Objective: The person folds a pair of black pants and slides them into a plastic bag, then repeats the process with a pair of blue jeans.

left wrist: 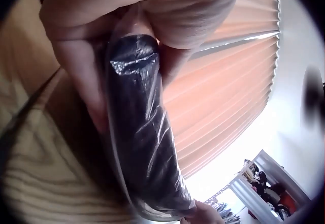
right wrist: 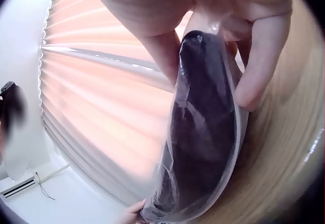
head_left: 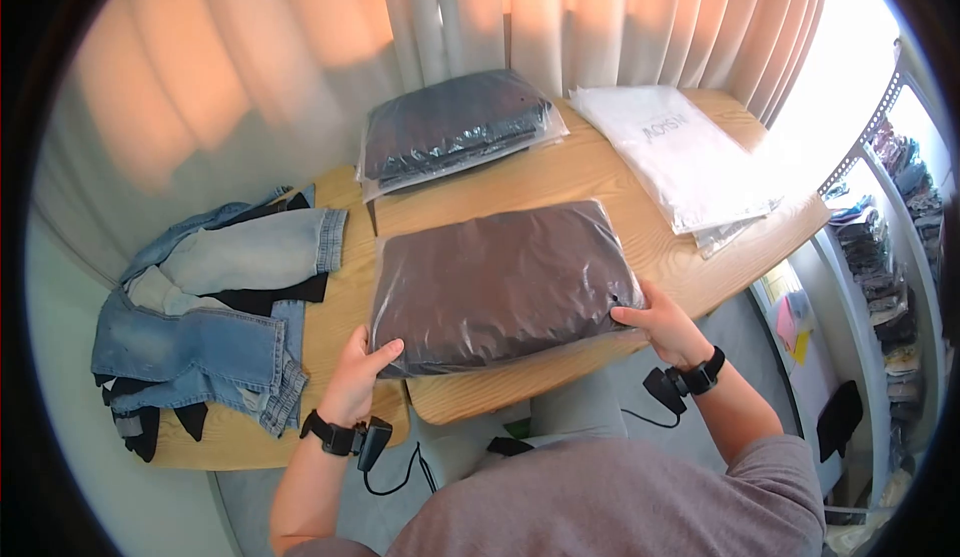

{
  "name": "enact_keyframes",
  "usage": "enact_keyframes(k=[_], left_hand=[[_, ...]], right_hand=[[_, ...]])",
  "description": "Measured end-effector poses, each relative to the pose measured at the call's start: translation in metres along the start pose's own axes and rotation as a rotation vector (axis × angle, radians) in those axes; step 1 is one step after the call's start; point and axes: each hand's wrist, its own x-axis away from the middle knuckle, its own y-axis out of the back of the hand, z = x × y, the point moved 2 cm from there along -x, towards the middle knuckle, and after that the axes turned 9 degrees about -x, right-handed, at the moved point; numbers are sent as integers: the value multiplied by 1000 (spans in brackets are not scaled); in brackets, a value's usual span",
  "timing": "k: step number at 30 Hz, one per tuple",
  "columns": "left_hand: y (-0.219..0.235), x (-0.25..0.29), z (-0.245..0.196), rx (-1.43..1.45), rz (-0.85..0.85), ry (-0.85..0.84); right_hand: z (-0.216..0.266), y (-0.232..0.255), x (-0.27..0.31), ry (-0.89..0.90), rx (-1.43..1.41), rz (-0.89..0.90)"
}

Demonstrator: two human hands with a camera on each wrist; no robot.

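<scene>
A dark brown folded garment in a clear plastic bag is held between both hands over the front of the wooden table. My left hand grips its near left corner, thumb on top and fingers underneath. At the near right corner my right hand holds the bag the same way. In the left wrist view the bagged garment runs edge-on between thumb and fingers. The right wrist view shows the bag's end pinched, with loose plastic gathered at the palm.
Folded jeans and denim pieces lie piled at the left. Behind the bag sits a stack of dark bagged garments. White printed plastic bags lie at the back right. Curtains hang behind the table; shelves of clothes stand right.
</scene>
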Motion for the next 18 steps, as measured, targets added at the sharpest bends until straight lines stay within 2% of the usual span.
enact_keyframes(k=[2, 5, 6, 8, 10, 12, 15, 16, 18], left_hand=[[-5, 4, -20, 31, -21, -27], [-8, 10, -65, 84, -68, -211], [-6, 10, -78, 81, -72, -224], [-1, 6, -105, 50, -121, -319], [9, -8, -124, 35, -144, -360], [19, -28, -150, 8, -188, -508], [39, -82, -180, 5, -228, -522], [47, -106, -182, 3, -235, -534], [62, -167, -169, -25, -285, -439]], right_hand=[[12, -2, -3, 76, 5, 23], [47, -10, -1, 32, -86, 53], [60, -15, -3, 44, -84, 61], [92, -29, -8, 80, -109, 170], [119, -42, -24, 126, -71, 189], [149, -58, -45, 276, -50, 216], [184, -67, -113, 376, -7, 210], [192, -70, -138, 388, -27, 221], [197, -64, -209, 388, -49, 207]])
